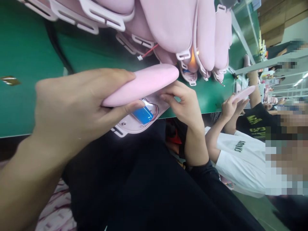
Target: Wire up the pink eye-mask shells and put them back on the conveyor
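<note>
**benchrat:** Head cam, going left to right. The green table top fills the left side, matte and flat. The left hand is clamped on the pink cover, fingers over the top and thumb tucked under its near edge. The cover is a long, rounded pebble shape, smooth and satin-looking, probably soft-touch plastic or silicone, and it's held up off the table over the lap.

**solderpaws:** And the bottom half?

**benchrat:** The base shell sits right under the cover. It's paler hard plastic, tilted, with a slotted strap loop at its low end. The blue battery lies in it, a glossy little block with thin wires curling beside it. The right hand pinches the shell's far edge with curled fingertips, so both hands are closed on a half each.

**solderpaws:** So it's the closing step?

**benchrat:** That's my read. The halves are hinged apart at the near side and touching or nearly so at the far tip. I'd guess seating them calls for lining up the rims and keeping those wires inside the edge before any squeeze. Whether the wires are clear of the rim, I can't tell.

**solderpaws:** What's the stuff behind?

**benchrat:** A heap of pink shells along the top, same rounded shape with white strap loops, and one has a red lead hanging out. Further right, a co-worker's hands hold another pink piece.
</note>
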### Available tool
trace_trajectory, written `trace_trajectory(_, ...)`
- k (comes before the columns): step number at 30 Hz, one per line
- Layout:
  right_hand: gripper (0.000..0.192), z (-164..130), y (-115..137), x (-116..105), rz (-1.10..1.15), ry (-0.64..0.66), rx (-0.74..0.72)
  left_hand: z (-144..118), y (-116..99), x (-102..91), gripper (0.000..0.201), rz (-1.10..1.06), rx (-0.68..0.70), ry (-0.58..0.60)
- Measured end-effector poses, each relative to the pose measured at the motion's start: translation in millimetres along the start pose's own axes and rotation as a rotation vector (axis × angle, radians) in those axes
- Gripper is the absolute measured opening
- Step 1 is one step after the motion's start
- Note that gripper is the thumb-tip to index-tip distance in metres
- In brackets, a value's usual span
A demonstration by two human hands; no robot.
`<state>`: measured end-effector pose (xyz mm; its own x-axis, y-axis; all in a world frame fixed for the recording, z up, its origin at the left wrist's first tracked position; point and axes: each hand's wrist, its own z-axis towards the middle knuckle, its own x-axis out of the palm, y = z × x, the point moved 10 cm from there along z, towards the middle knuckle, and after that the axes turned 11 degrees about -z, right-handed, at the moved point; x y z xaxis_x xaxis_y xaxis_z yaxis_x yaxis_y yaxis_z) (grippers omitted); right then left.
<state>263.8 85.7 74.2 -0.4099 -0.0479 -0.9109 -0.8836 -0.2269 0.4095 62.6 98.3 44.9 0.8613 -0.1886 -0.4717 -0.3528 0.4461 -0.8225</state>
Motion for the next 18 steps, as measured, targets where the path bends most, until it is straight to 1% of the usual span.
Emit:
trace_trajectory(2, 0.017, -2.1, -3.3, 2.1, -0.038, -0.049, -0.042, -0.2, -7.0, 0.0, 0.047, 0.032, 0.021, -0.001)
trace_trajectory(6, 0.017, -7.8, 0.0, 1.7, -0.112, -0.151, -0.132, -2.8, -22.0, -2.0, 0.044, 0.087, 0.136, -0.025)
trace_trajectory(9, 0.018, -9.9, 1.5, 1.4, -0.194, -0.166, -0.119, -6.9, -24.4, -1.2, 0.042, 0.131, 0.167, -0.036)
trace_trajectory(14, 0.017, -12.5, 8.6, 5.2, -0.288, -0.176, -0.131, -13.3, -22.3, 0.7, 0.05, 0.152, 0.141, -0.051)
trace_trajectory(18, 0.017, -15.1, 1.7, 10.4, -0.402, -0.184, -0.025, -14.1, -22.7, 1.3, 0.051, 0.134, 0.144, -0.051)
